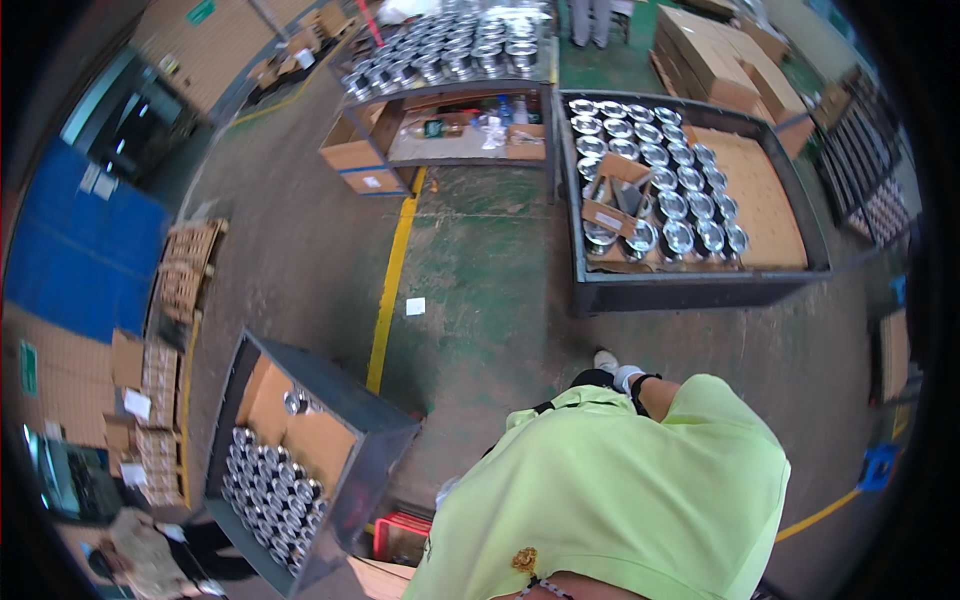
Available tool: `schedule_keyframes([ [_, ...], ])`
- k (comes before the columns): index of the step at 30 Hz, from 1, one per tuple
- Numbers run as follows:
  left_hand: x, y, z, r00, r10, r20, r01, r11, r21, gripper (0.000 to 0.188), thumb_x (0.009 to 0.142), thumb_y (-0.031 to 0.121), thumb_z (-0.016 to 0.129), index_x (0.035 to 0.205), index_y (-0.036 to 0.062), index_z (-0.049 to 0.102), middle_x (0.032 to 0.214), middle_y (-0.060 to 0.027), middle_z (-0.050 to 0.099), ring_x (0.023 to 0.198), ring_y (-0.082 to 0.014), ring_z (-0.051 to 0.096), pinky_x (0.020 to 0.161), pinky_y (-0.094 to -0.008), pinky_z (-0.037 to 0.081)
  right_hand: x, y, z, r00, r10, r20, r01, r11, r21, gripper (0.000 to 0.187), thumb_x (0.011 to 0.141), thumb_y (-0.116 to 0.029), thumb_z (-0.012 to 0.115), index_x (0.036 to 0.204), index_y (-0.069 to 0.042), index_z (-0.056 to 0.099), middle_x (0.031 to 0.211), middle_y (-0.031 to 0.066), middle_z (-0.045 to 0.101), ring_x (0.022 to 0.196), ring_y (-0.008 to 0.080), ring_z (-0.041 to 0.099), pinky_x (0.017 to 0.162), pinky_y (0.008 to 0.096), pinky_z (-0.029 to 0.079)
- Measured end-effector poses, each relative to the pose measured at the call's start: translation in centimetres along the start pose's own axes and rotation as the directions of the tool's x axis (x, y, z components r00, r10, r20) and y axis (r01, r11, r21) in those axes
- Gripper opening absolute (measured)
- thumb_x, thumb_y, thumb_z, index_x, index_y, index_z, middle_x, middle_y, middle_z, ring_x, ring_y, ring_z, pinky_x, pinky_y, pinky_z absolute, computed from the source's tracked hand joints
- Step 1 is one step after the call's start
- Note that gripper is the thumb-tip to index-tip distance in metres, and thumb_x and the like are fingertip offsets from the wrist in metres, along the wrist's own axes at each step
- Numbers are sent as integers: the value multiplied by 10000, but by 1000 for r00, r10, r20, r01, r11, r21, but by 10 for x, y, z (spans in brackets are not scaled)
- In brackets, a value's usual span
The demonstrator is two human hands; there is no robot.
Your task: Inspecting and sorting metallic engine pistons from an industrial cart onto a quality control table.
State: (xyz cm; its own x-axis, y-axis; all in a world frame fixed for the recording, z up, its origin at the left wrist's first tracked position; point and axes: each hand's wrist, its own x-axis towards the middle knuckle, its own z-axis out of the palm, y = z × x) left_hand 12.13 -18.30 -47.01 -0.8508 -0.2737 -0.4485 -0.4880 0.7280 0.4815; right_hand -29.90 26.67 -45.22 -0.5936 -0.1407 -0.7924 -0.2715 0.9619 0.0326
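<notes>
Metal parts [677,236], shiny and round-topped, are standing in close rows in a dark grey bin [690,296] ahead and to the right, and that packing is inviting trouble: a careless pull at one could be knocking its neighbours and marking their polished tops. Bare board is filling the bin's right side, so a hard jolt could be tipping the outermost parts into that gap.

An open carton [607,218] is sitting askew over the left-hand rows; a snag on its flap could be spilling the contents onto the metal.

The right hand [628,378] (apparently wearing a pale glove) is hanging near the bin, apart from its front wall; whether its fingers are spreading or gripping anything, I cannot tell. The left hand is mostly hiding behind the lime shirt [620,480], with a pale patch [447,490] perhaps showing its edge, so I cannot tell its state either.

To the left, a second bin [365,440] is holding more parts, and a red crate [402,522] is standing close beside it; an unwatched sidestep could be ending in a stumble. White paper [416,306] is lying on the floor, where a shoe could be slipping.
</notes>
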Motion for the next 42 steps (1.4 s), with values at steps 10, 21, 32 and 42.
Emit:
schedule_keyframes([
  [10,83,122,-11,996,83,-19,-82,996,47,278,860,301,584,1010,93,690,1066,-154,666,977,-308,642,837,-399,508,17,48,-29,990,-133,-56,133,991,-14,330,795,-326,568,1020,-130,710,1100,142,655,1043,350,616,847,419,502],
  [21,127,198,-31,975,-79,-206,95,993,69,286,859,307,577,1010,94,692,1065,-157,666,982,-317,639,839,-406,508,33,128,-94,881,-450,144,462,759,-458,312,841,-277,526,1027,-108,712,1076,167,669,1007,352,638,840,422,517],
  [32,113,196,-90,985,-75,-156,106,974,202,294,857,313,571,1011,96,695,1064,-160,666,987,-325,637,841,-412,508,95,104,-118,850,-527,28,459,712,-532,254,849,-260,551,1000,-165,732,1015,93,705,937,303,673,785,390,546],
  [42,120,145,-150,999,51,2,-48,920,388,301,856,319,564,1011,97,697,1063,-163,666,992,-333,635,843,-418,508,48,41,-102,802,-586,115,535,620,-574,297,858,-224,508,1072,-168,707,1091,93,680,1031,284,641,847,383,519],
])
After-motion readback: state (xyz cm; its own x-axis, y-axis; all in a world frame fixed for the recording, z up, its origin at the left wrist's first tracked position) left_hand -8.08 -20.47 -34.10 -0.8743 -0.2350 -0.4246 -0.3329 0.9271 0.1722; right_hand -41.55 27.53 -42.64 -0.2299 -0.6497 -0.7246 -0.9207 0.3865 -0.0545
